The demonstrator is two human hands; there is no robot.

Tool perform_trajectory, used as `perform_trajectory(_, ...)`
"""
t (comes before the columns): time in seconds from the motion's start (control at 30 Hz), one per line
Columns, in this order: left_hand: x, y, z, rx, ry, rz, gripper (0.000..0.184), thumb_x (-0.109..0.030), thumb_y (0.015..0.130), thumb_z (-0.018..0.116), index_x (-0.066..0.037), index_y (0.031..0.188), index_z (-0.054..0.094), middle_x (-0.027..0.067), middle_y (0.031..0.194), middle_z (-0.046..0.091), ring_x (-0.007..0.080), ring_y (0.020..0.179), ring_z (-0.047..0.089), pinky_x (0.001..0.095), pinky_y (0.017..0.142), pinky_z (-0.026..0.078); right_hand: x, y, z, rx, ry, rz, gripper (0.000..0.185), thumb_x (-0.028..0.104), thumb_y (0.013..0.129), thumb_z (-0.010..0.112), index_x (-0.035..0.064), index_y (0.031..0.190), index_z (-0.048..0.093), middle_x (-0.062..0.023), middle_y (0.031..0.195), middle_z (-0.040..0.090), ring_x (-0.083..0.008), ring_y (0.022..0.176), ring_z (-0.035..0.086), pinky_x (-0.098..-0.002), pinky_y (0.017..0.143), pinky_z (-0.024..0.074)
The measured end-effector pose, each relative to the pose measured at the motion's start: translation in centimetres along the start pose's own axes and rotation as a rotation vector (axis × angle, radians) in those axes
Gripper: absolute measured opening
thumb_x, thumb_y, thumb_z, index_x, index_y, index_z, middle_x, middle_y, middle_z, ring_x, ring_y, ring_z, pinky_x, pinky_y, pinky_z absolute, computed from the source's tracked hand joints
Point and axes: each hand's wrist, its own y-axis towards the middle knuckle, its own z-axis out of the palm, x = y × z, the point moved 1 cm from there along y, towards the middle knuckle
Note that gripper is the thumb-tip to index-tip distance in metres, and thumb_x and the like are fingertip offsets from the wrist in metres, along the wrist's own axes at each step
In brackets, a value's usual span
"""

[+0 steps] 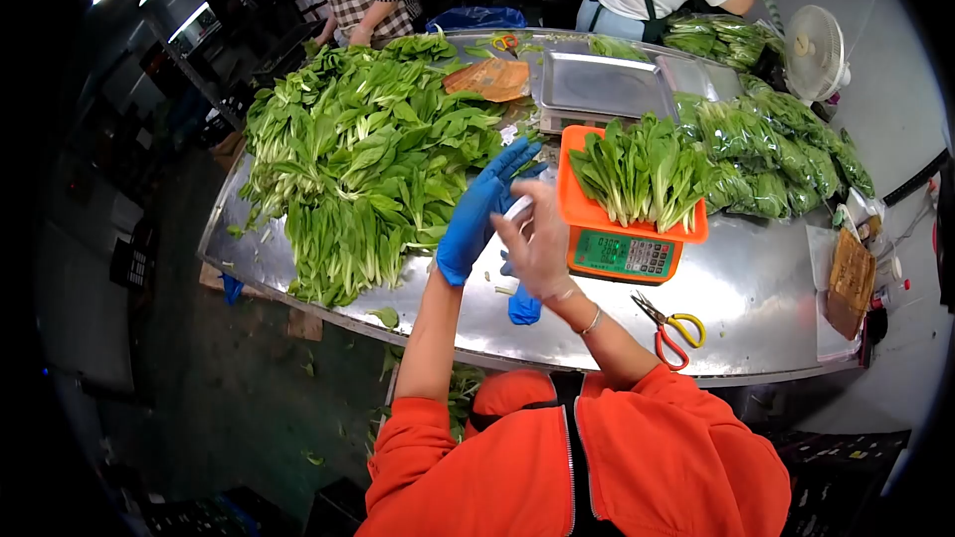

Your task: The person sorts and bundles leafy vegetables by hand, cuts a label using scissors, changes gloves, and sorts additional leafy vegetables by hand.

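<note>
An orange-red jacket (637,467) fills the foreground. Past it, the left hand (477,219), gloved in blue, is spread flat with nothing visible in its grasp; the right hand (540,245) is close in front, fingers bent by a small white strip (516,209) — whether they grip it, I cannot tell. The strip slants between the hands. The greens (642,169) on the orange scale (624,254) lie nearer the right hand — stems toward the person.

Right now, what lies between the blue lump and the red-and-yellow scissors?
In the head view, the right forearm, wearing a bracelet, is over the tabletop there.
</note>
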Motion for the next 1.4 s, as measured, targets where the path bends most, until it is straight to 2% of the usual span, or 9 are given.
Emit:
perform_trajectory(0.07, 0.7, -0.4, -0.2, -0.004, 0.001, -0.075, 0.048, -0.014, 0.084, 0.04, -0.002, 0.129, 0.028, 0.0105, 0.127, 0.039, 0.0159, 0.11, 0.042, 0.0271, 0.09, 0.036, -1.0, 1.0, -0.7, -0.083, -0.001, 0.003, 0.02, 0.012, 0.075, 0.062, 0.0026, 0.089, 0.051, -0.0045, 0.075, 0.053, -0.0101, 0.053, 0.049, -0.0225, 0.049, 0.0407)
perform_trajectory(0.13, 1.5, -0.6, -0.3, -0.021, 0.01, -0.225, 0.048, -0.019, 0.087, 0.04, 0.0, 0.129, 0.028, 0.0113, 0.125, 0.04, 0.0144, 0.105, 0.046, 0.0244, 0.083, 0.041, -2.8, 1.0, -1.0, 0.234, 0.478, 0.46, 0.014, 0.011, 0.078, 0.061, 0.0012, 0.086, 0.053, -0.0009, 0.069, 0.052, -0.0068, 0.055, 0.046, -0.0199, 0.05, 0.0393)
perform_trajectory(0.23, 1.7, -1.0, 0.1, -0.016, 0.091, -0.182, 0.047, -0.017, 0.086, 0.04, 0.0, 0.128, 0.029, 0.0106, 0.124, 0.042, 0.012, 0.101, 0.047, 0.0218, 0.076, 0.043, -2.8, 0.4, -1.4, 0.194, 0.477, 0.415, 0.011, 0.011, 0.08, 0.058, 0.0016, 0.08, 0.054, 0.001, 0.064, 0.05, -0.0053, 0.056, 0.045, -0.0184, 0.049, 0.0378)
perform_trajectory(0.43, 1.1, -3.4, -0.6, 0.049, -0.127, -0.088, 0.062, -0.023, 0.078, 0.054, 0.003, 0.128, 0.027, 0.0154, 0.126, 0.038, 0.0252, 0.113, 0.042, 0.0324, 0.097, 0.032, -4.4, 2.0, -3.9, 0.007, 0.531, 0.482, 0.011, 0.014, 0.083, 0.054, 0.0046, 0.078, 0.051, 0.0013, 0.063, 0.047, -0.0051, 0.052, 0.042, -0.0179, 0.046, 0.0352)
perform_trajectory(0.5, 1.6, -3.7, -0.8, -0.104, -0.149, -0.06, 0.056, -0.004, 0.074, 0.045, 0.003, 0.127, 0.029, 0.0136, 0.124, 0.041, 0.0225, 0.11, 0.045, 0.03, 0.095, 0.033, -4.2, 1.7, -3.9, 0.229, 0.331, 0.392, 0.013, 0.016, 0.085, 0.051, 0.003, 0.084, 0.052, -0.001, 0.066, 0.05, -0.0064, 0.054, 0.046, -0.0199, 0.048, 0.0388)
perform_trajectory(0.6, 2.9, -3.4, -0.9, -0.168, 0.07, -0.141, 0.047, -0.004, 0.077, 0.042, 0.0, 0.124, 0.038, 0.0076, 0.12, 0.046, 0.0125, 0.102, 0.047, 0.0242, 0.088, 0.036, -3.9, -0.2, -1.6, 0.423, 0.213, 0.272, 0.013, 0.011, 0.081, 0.056, -0.0013, 0.086, 0.053, -0.003, 0.074, 0.055, -0.0082, 0.061, 0.052, -0.0208, 0.054, 0.0432)
perform_trajectory(0.93, 3.3, -5.0, -0.1, -0.182, 0.067, -0.216, 0.036, -0.014, 0.086, 0.041, 0.001, 0.119, 0.044, 0.0032, 0.107, 0.051, 0.009, 0.09, 0.048, 0.0209, 0.078, 0.039, -5.2, -1.9, -1.4, 0.312, 0.301, 0.459, 0.015, 0.013, 0.083, 0.053, 0.0008, 0.076, 0.052, 0.0013, 0.061, 0.047, -0.0058, 0.058, 0.044, -0.0203, 0.053, 0.0384)
perform_trajectory(1.03, 2.4, -5.3, 0.6, -0.281, 0.089, -0.149, 0.035, -0.013, 0.084, 0.043, 0.002, 0.115, 0.048, 0.0053, 0.11, 0.052, 0.0128, 0.098, 0.049, 0.024, 0.087, 0.038, -4.2, -1.7, -1.6, 0.222, -0.014, 0.116, 0.01, 0.008, 0.08, 0.053, -0.0004, 0.074, 0.053, -0.003, 0.062, 0.05, -0.0088, 0.056, 0.046, -0.0219, 0.052, 0.0387)
perform_trajectory(1.4, 3.8, -4.5, -0.9, -0.272, -0.006, 0.003, 0.05, -0.006, 0.082, 0.044, -0.006, 0.13, 0.03, 0.0059, 0.128, 0.038, 0.0193, 0.113, 0.042, 0.0258, 0.089, 0.036, -1.8, -1.9, -1.5, 0.229, -0.032, -0.232, 0.011, 0.003, 0.075, 0.06, 0.0034, 0.08, 0.05, -0.0072, 0.07, 0.051, -0.017, 0.054, 0.049, -0.0265, 0.048, 0.0397)
